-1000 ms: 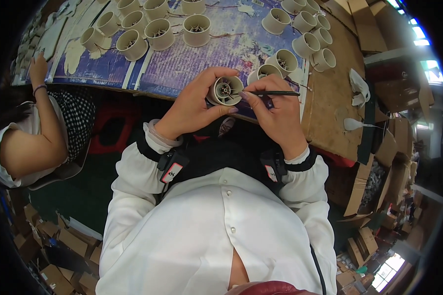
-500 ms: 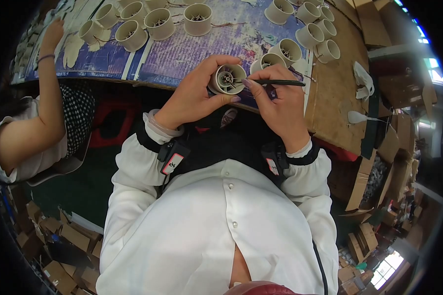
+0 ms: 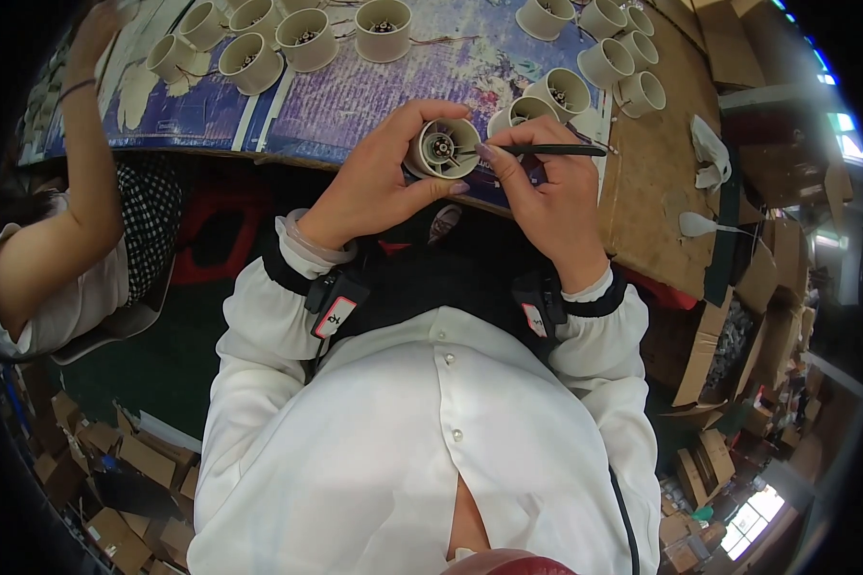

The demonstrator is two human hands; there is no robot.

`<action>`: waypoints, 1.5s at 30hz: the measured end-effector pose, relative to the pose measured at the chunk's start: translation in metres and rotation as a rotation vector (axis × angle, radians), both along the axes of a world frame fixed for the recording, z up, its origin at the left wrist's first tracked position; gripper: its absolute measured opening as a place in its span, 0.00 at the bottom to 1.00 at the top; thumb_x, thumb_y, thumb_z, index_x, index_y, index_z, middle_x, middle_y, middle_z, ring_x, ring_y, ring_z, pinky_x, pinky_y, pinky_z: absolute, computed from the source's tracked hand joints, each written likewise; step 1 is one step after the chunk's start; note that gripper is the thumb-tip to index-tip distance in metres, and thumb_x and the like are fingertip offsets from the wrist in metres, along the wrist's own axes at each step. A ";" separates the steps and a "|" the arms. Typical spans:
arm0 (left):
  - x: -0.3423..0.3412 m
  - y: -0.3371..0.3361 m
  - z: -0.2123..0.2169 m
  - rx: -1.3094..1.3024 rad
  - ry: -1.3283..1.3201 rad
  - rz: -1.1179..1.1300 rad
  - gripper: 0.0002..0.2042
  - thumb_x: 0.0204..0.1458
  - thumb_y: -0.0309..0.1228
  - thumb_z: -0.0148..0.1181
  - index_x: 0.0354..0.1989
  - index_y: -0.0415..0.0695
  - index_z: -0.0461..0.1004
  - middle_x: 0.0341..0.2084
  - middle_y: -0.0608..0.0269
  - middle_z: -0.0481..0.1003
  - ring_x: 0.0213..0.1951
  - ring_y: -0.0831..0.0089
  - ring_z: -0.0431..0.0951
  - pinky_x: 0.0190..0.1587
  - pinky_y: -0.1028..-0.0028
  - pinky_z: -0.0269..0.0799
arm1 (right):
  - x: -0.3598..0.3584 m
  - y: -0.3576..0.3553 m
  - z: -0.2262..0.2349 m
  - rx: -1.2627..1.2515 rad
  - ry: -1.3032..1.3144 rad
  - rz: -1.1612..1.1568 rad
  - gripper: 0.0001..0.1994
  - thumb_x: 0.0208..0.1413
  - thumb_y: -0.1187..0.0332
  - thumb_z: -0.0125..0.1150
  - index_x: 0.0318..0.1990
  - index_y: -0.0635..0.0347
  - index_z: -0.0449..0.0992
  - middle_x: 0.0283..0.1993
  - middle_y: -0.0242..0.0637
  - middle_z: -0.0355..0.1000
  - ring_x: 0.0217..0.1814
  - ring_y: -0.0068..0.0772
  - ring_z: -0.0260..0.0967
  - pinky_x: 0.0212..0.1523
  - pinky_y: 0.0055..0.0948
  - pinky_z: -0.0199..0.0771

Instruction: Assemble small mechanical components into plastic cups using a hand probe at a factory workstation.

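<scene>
From my end there's just the head view. The left hand (image 3: 379, 187) is wrapped around a small cream plastic housing (image 3: 443, 149), round like a short cup, open end facing up at the camera. Inside I can make out a ring of ribs and a dark metal hub in the centre. It's held in the air just over the near edge of the workbench (image 3: 393, 81), which has a blue patterned cover.

The right hand (image 3: 547, 192) sits right next to the housing, fingers pinched on a thin dark tool (image 3: 547, 150) lying roughly level, tip poking into the housing's mouth. So both hands are close together, each clamped on its own thing.

Further back on the workbench are more of the same cream housings (image 3: 307, 38) in loose clusters. To the left of the housing, another person's arm (image 3: 81, 144) reaches over the bench.
</scene>
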State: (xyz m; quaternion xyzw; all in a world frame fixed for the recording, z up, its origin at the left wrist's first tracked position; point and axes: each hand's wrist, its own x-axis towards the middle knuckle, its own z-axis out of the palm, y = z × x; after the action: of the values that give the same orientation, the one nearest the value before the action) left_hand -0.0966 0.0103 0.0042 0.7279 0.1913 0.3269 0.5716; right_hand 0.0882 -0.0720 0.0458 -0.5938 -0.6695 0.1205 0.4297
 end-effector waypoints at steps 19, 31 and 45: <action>0.000 0.000 0.000 -0.012 -0.002 0.016 0.29 0.45 0.24 0.70 0.57 0.43 0.65 0.49 0.59 0.72 0.50 0.66 0.74 0.52 0.71 0.70 | 0.000 0.005 0.000 0.041 -0.040 0.014 0.05 0.51 0.73 0.66 0.33 0.62 0.77 0.28 0.34 0.70 0.27 0.29 0.66 0.27 0.25 0.63; 0.000 0.002 0.000 0.001 0.009 0.006 0.30 0.45 0.23 0.69 0.58 0.43 0.64 0.49 0.59 0.71 0.50 0.66 0.74 0.52 0.71 0.70 | -0.009 0.005 -0.002 0.120 -0.108 0.040 0.04 0.51 0.74 0.66 0.33 0.62 0.77 0.29 0.36 0.71 0.28 0.34 0.69 0.29 0.28 0.65; -0.001 0.001 -0.003 -0.016 -0.012 0.004 0.30 0.45 0.24 0.69 0.58 0.43 0.64 0.50 0.58 0.71 0.51 0.66 0.73 0.52 0.72 0.70 | -0.004 0.000 -0.007 0.137 -0.072 0.028 0.05 0.49 0.75 0.67 0.33 0.61 0.77 0.30 0.37 0.71 0.31 0.38 0.68 0.32 0.30 0.66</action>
State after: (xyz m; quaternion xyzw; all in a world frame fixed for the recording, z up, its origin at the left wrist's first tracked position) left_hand -0.0973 0.0113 0.0017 0.7209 0.1919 0.3308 0.5780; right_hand 0.0837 -0.0721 0.0389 -0.5574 -0.6996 0.0589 0.4432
